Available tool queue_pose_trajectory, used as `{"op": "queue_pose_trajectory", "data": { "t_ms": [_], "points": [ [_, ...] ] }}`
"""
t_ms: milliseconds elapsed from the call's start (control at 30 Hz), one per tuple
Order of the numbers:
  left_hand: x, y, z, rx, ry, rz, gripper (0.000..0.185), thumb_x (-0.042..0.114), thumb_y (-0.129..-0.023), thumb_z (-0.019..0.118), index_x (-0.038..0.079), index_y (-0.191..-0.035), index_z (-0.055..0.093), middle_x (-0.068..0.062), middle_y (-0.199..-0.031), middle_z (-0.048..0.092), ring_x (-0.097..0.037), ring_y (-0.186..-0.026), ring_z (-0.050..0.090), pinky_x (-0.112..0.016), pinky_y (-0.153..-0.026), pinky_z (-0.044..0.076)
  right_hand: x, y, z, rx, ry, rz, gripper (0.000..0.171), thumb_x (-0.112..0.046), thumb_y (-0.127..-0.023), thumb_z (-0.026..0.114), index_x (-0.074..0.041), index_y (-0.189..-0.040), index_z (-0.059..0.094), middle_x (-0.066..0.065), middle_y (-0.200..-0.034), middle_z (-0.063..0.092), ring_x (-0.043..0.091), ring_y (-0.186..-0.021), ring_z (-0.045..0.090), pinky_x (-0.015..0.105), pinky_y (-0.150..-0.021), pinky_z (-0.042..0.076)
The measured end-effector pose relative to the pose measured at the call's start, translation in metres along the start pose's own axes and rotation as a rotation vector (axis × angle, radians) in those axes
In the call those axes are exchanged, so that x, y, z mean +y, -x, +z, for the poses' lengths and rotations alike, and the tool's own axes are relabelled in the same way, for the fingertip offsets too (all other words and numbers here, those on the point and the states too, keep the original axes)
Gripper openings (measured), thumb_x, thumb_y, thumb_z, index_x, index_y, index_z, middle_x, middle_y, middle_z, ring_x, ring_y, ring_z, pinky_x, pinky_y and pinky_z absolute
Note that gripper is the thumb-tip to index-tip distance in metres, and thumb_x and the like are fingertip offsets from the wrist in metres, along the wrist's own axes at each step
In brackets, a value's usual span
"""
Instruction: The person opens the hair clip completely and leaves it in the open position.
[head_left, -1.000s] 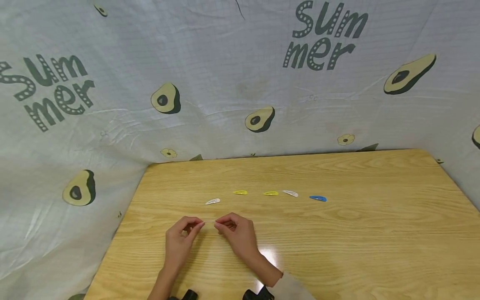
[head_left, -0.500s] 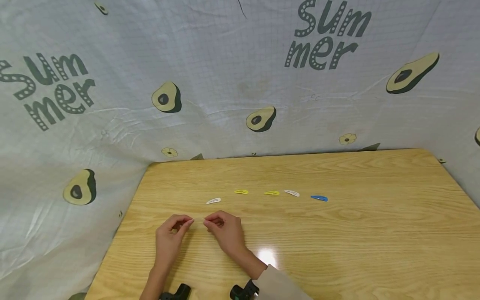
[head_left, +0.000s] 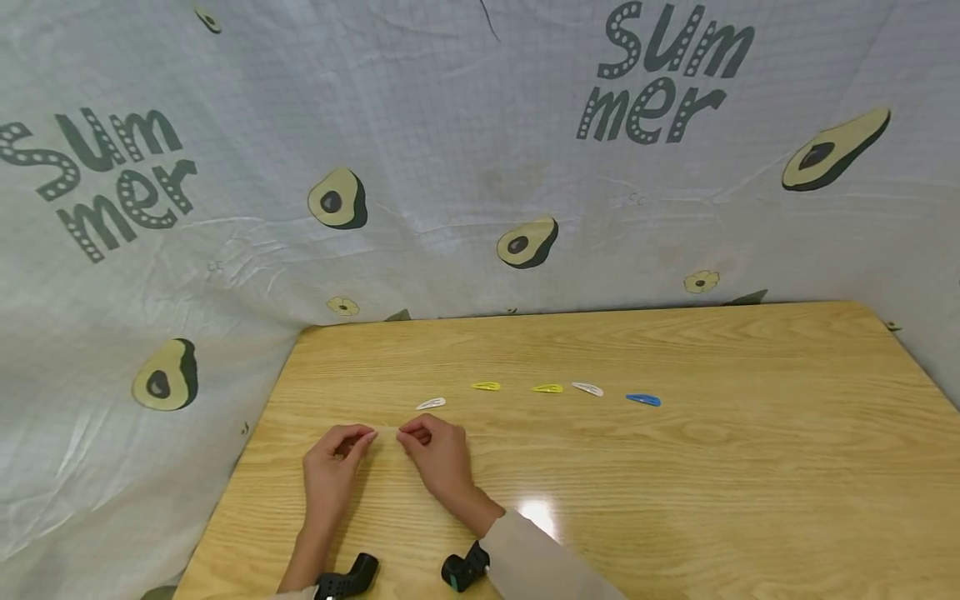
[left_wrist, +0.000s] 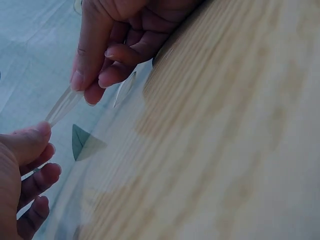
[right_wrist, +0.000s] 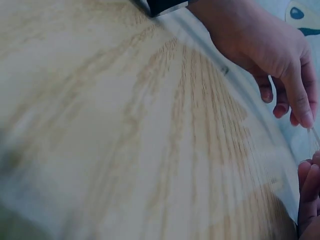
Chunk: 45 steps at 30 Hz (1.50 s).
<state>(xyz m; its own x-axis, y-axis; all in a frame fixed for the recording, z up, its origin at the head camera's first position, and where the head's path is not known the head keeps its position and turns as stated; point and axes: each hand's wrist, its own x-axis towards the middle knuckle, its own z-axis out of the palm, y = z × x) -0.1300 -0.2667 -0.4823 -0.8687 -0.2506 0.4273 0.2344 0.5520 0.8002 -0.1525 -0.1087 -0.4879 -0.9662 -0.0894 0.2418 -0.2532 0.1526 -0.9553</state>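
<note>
Left wrist view: thin clear hair clip [left_wrist: 64,104] pinched between left hand [left_wrist: 22,170] and right hand [left_wrist: 117,42]

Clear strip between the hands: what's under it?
Under the clear strip, pinched between left hand and right hand, only bare wooden table shows. The spot beneath the fingers is covered. Five hair clips lie beyond.

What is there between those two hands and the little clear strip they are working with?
Nothing visible. The left hand and the right hand each pinch one end of the clear strip directly, just above the table. The row of hair clips lies farther back, apart from both hands.
</note>
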Motion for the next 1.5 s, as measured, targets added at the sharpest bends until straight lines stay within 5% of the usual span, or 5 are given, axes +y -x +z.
{"op": "queue_pose_trajectory", "data": {
  "t_ms": [433,1067,1500],
  "points": [
    [-0.024,-0.012,0.003,0.047,-0.077,0.119,0.01,-0.003,-0.078,0.076,0.005,-0.084,0.073,-0.003,-0.076,0.066,-0.005,-0.061,0.051,-0.014,-0.055,0.039,0.001,-0.012,0.011,-0.013,0.246,-0.036,0.005,-0.016,-0.086,0.074,-0.012,-0.085,0.072,-0.009,-0.071,0.066,-0.004,-0.061,0.056,0.015,-0.057,0.045],
    [-0.029,-0.033,0.013,0.049,-0.26,0.281,0.011,-0.003,-0.072,0.08,0.002,-0.078,0.072,-0.007,-0.072,0.064,-0.012,-0.057,0.05,-0.012,-0.053,0.035,0.002,-0.021,0.021,0.144,0.489,-0.014,0.005,-0.022,-0.081,0.078,-0.022,-0.081,0.074,-0.011,-0.077,0.056,0.002,-0.061,0.055,0.017,-0.049,0.04],
    [-0.031,-0.035,0.014,0.026,-0.336,0.258,0.01,-0.002,-0.073,0.081,0.002,-0.077,0.072,-0.007,-0.076,0.065,-0.022,-0.073,0.056,-0.015,-0.064,0.037,-0.002,-0.023,0.024,0.109,0.574,0.048,0.005,-0.027,-0.084,0.075,-0.022,-0.083,0.073,-0.009,-0.075,0.053,0.006,-0.056,0.053,0.02,-0.046,0.037]
  ]
}}
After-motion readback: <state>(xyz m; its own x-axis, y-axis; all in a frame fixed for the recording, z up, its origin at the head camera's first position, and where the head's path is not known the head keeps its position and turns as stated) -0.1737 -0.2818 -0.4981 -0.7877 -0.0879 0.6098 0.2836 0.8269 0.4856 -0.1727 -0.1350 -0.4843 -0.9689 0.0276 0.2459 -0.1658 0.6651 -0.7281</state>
